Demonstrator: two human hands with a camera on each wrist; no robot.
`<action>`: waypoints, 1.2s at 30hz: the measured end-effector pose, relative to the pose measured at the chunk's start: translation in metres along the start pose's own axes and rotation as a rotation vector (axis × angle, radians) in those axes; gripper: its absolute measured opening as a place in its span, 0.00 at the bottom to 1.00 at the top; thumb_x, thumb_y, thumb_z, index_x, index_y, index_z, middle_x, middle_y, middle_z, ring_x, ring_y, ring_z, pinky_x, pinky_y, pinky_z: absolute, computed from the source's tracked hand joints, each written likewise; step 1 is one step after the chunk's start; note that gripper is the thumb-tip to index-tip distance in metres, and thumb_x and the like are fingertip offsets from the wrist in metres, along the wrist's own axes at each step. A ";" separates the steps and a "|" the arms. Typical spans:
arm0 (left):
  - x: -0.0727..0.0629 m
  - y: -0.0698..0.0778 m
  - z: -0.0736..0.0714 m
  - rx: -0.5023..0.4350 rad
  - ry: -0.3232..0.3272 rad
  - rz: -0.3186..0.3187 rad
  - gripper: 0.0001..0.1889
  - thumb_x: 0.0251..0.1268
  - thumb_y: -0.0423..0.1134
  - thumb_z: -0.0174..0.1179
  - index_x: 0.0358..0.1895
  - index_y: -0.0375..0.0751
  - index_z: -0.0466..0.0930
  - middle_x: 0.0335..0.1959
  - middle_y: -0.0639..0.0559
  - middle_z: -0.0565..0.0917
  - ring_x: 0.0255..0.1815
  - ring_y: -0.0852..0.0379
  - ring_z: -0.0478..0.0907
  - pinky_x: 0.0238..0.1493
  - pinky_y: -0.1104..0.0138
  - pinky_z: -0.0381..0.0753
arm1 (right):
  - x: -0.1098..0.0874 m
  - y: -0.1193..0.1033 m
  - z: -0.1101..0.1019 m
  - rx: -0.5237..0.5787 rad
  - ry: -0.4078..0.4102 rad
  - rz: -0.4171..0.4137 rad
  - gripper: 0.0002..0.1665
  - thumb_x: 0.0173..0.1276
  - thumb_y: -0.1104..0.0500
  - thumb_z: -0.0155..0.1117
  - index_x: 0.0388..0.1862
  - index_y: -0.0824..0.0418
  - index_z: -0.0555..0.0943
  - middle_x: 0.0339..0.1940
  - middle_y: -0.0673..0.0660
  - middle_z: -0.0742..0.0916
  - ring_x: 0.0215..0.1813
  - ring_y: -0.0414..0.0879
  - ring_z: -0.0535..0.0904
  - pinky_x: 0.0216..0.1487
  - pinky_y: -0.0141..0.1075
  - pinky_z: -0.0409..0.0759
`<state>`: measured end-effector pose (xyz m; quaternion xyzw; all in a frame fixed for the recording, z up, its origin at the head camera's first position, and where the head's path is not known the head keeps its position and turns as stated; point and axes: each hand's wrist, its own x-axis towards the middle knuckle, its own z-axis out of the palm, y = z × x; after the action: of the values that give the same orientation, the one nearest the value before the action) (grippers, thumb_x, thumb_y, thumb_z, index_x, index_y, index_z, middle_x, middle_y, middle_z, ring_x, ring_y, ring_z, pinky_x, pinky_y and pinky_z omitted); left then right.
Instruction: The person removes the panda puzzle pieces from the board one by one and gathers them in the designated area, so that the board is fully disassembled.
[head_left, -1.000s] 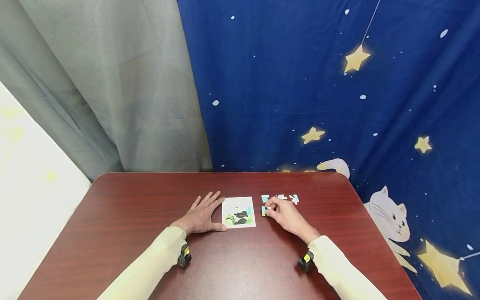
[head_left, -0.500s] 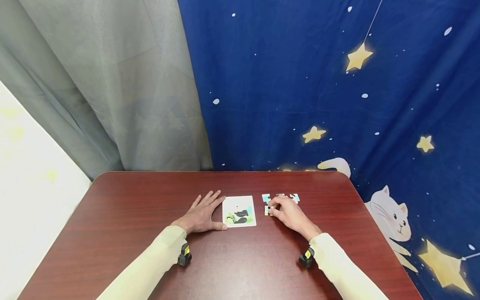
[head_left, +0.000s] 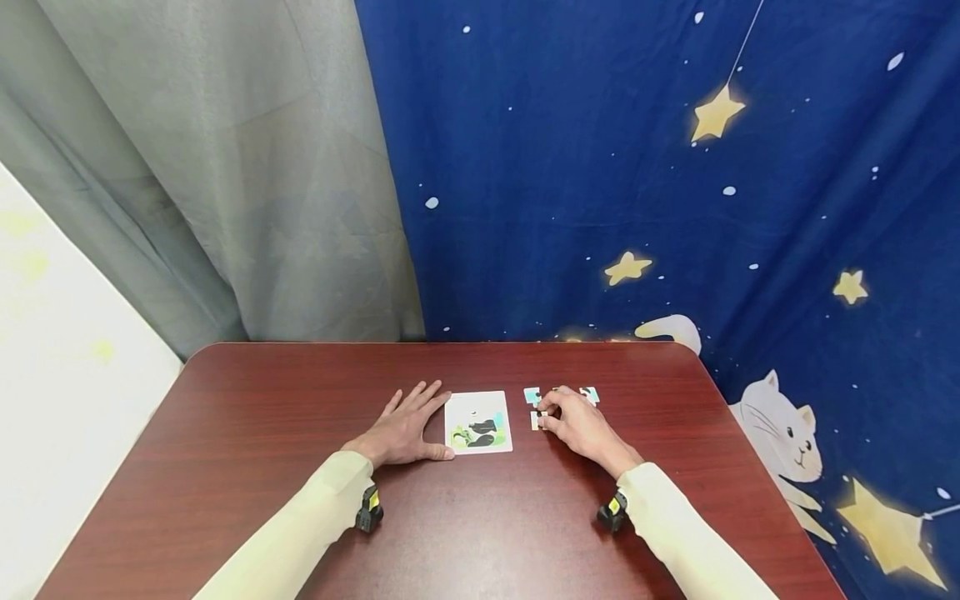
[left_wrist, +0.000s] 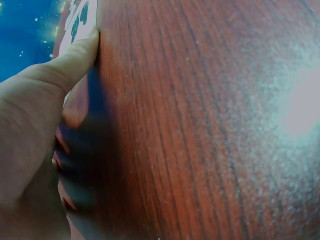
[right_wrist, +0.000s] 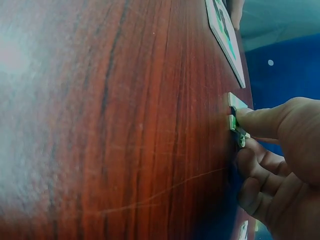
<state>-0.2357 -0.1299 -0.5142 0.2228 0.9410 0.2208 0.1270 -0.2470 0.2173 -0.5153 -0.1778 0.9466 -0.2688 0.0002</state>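
My left hand [head_left: 405,429] lies on the table with its fingers spread, thumb and index fingertip at the left edge of a square white puzzle board [head_left: 471,402] with a panda picture. Right of the board, the thumb and fingers of my right hand [head_left: 583,427] pinch a small jigsaw piece [head_left: 535,422], mostly covered by the fingertips. In the right wrist view that piece [right_wrist: 232,123] sits low at the tabletop, close to another piece [right_wrist: 233,100]. Behind the fingers are a light blue jigsaw piece [head_left: 531,393] and a black-and-white one [head_left: 592,394]; the hand mostly hides one between them.
The red-brown wooden table [head_left: 480,525] ends at a straight back edge. Behind it hang a grey curtain [head_left: 300,167] and a blue star-patterned curtain [head_left: 525,167]. A black wrist camera [head_left: 368,510] sits at each cuff.
My right hand has shifted slightly right with the pinched jigsaw piece, toward the other pieces, and now covers most of the middle one. My left hand and the board keep their places.
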 end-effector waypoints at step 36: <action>0.005 -0.011 0.011 -0.038 0.020 0.019 0.57 0.60 0.68 0.73 0.87 0.49 0.56 0.91 0.45 0.50 0.92 0.40 0.42 0.88 0.35 0.37 | 0.023 -0.050 0.017 -0.004 -0.064 -0.086 0.07 0.72 0.59 0.72 0.47 0.55 0.88 0.41 0.47 0.85 0.44 0.40 0.81 0.50 0.39 0.81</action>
<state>-0.2407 -0.1327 -0.5294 0.2268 0.9357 0.2422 0.1197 -0.2500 0.1610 -0.5019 -0.2270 0.9382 -0.2606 0.0187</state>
